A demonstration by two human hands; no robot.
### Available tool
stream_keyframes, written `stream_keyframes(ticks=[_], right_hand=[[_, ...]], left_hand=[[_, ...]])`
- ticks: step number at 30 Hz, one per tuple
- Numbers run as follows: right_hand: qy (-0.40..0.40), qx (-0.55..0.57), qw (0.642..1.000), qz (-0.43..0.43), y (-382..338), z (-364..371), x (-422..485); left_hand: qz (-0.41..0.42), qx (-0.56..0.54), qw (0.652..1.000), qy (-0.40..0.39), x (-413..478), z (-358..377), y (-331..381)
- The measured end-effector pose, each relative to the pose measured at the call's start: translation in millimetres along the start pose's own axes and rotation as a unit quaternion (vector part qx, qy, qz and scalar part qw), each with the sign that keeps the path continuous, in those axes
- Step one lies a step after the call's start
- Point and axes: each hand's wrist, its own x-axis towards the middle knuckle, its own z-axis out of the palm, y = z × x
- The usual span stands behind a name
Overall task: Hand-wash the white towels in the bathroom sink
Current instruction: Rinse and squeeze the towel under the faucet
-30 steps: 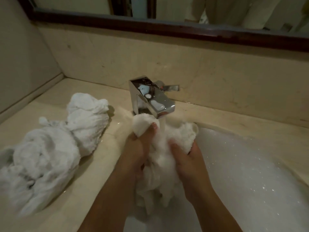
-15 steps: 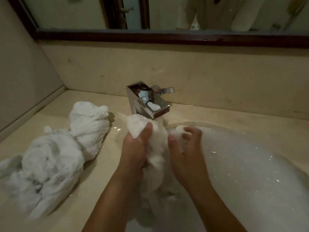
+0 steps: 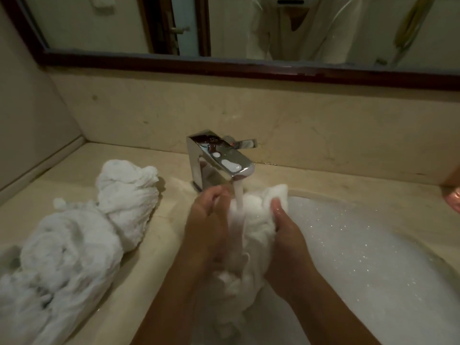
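Left grip [image 3: 209,220] and right grip [image 3: 286,235] both clamped on one towel [image 3: 256,215], held between them under the running tap [image 3: 219,158], over the foamy sink [image 3: 368,207]. Looks like rinse stage for this one. Towel pile [image 3: 74,232] left of the grips on the table [image 3: 159,245]: washed or not, can't tell.

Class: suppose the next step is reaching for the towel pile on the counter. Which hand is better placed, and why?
Left. The left hand grips the wet towel on the side nearest the pile; the right hand would likely have to cross the running water.
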Motion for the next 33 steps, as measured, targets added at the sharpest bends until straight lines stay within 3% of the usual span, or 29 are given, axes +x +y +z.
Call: stream_keyframes(ticks=[5,9,12,15,18,20,22,24,27,33], right_hand=[[-0.058,0.121,0.991,-0.009,-10.4,-1.4,0.5],[-0.078,0.194,0.978,-0.01,-15.4,-1.9,7.6],[-0.096,0.169,0.981,0.002,-19.6,4.8,2.6],[-0.149,0.134,0.98,-0.017,-18.6,2.1,5.7],[-0.062,-0.027,0.998,-0.016,-16.5,1.4,7.1],[0.044,-0.166,0.983,-0.059,-14.0,1.1,7.5],[0.101,-0.216,0.968,-0.079,-13.2,1.7,5.6],[0.079,-0.221,0.969,-0.075,-9.4,3.4,4.6],[0.027,-0.2,0.978,-0.059,-2.6,6.2,5.4],[0.042,-0.053,0.992,-0.108,-2.0,4.1,3.1]], left_hand=[[0.074,0.003,0.997,-0.017,1.3,-3.4,0.7],[0.028,-0.101,0.988,-0.115,1.8,-1.5,-0.2],[-0.023,-0.032,0.985,-0.166,-1.9,-4.0,-2.6],[-0.043,0.069,0.988,-0.134,-12.0,-5.1,3.8],[-0.014,0.023,0.998,-0.065,-10.9,-2.8,5.3],[-0.019,-0.037,0.999,-0.016,-6.2,-1.6,8.1],[-0.03,-0.093,0.995,0.017,-3.5,-2.6,11.9],[-0.04,-0.138,0.99,0.002,-0.7,-2.9,10.5],[-0.048,-0.188,0.977,-0.083,-5.4,0.9,9.0],[-0.036,-0.105,0.988,-0.11,-8.3,5.6,7.1]])
